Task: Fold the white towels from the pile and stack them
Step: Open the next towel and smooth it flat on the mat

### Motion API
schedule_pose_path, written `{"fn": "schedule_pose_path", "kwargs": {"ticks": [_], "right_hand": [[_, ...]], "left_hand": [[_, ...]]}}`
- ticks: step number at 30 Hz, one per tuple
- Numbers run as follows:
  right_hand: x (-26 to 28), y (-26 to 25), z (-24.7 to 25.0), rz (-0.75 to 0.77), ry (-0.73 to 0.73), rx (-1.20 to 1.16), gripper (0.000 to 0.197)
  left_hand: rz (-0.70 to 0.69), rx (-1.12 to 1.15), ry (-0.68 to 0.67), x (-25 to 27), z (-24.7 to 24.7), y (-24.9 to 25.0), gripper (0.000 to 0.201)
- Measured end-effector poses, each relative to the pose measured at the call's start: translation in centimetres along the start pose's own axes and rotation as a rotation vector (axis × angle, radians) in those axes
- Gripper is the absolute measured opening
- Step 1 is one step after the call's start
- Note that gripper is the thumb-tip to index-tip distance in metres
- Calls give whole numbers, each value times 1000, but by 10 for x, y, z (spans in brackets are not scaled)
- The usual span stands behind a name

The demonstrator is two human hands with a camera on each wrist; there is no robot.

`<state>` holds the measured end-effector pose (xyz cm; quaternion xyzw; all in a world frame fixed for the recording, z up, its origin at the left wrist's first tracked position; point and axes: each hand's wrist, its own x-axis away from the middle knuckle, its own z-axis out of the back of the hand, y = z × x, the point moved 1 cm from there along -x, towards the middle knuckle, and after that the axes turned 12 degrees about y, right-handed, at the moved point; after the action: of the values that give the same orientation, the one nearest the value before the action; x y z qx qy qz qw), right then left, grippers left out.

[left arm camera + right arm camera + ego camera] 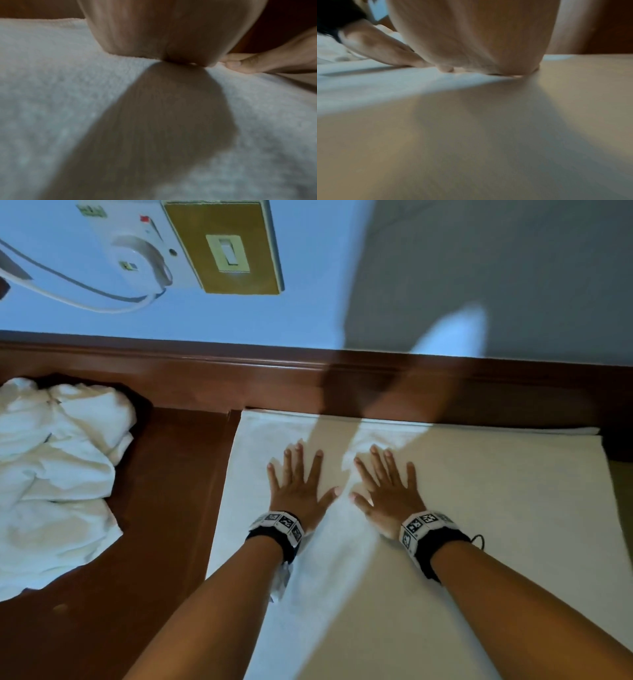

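**Flat-hand press on the spread towel**

Here, nearest the camera, both forearms reach forward over the spread towel (479, 525), each wrist wearing a black band (274, 542) with printed marker tags. The towel lies flat on the dark wooden surface (154, 542); its long axis appears to run left to right, though the near and right edges leave the picture, so I cannot confirm this. Left edge straight, bare wood beside it. Far edge runs parallel to the wooden rail (205, 371), close against it, with a second layer's edge showing along that side.

Left hand (296, 484): palm down, fingers straight and splayed, pressing the towel, gripping nothing. Right hand (385, 489): same pose, just beside the left, thumbs nearly meeting. Both wrist views show the heel of the palm on the terry cloth, the neighbouring hand's fingers flat beside it.

Further left, well apart from the hands, the pile of crumpled white towels (58, 474) sits on the wood. Beyond the rail, a pale wall carries a switch plate (229, 251) and a white cable (85, 299).
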<state>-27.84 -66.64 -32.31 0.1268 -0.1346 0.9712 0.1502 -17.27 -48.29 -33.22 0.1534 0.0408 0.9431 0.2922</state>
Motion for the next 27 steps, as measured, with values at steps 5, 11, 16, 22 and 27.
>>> {"fn": "schedule_pose_path", "kwargs": {"ticks": [5, 11, 16, 22, 27], "right_hand": [[10, 73, 13, -196, 64, -33, 69], [35, 154, 33, -825, 126, -153, 77], [39, 119, 24, -521, 235, -54, 71], [51, 125, 13, -253, 138, -32, 71], [55, 195, 31, -480, 126, -82, 78]], "left_hand": [[14, 24, -16, 0, 0, 1, 87], [11, 7, -10, -2, -1, 1, 90], [97, -49, -9, 5, 0, 24, 85], [-204, -7, -6, 41, -29, 154, 81], [-122, -8, -5, 48, -53, 193, 81]]}}
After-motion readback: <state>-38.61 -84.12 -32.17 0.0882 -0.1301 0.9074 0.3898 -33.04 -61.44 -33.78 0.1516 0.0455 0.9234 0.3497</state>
